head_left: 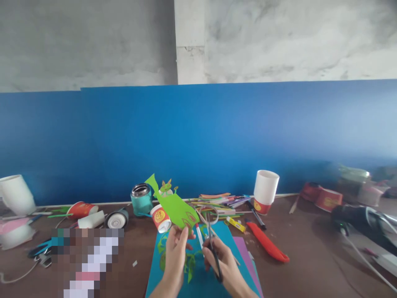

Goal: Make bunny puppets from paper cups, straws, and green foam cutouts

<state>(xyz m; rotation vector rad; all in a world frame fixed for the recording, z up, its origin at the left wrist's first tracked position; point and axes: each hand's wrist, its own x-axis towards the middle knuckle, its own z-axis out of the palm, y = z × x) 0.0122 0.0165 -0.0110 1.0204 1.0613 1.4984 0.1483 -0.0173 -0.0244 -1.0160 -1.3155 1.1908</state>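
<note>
My left hand [176, 252] pinches the lower edge of a bright green paper piece [174, 207], which has leaf-like shapes drawn on it. The paper is raised above a blue sheet [226, 231]. Just to its right, my right hand [221, 258] is closed round the handles of dark scissors [214, 248], blades pointing up and away. The scissors and the green paper are apart. Green paper scraps [190, 267] lie on the blue sheet between my hands. A white and red marker [199, 235] lies between them too.
A teal jar [142, 199] and a tipped red paper cup [160, 218] stand behind left. Coloured sticks [217, 200], stacked white cups [266, 190], a yellow box [236, 224] and a red pouch [268, 243] are at the back and right. A purple sheet [246, 256] lies under the blue one.
</note>
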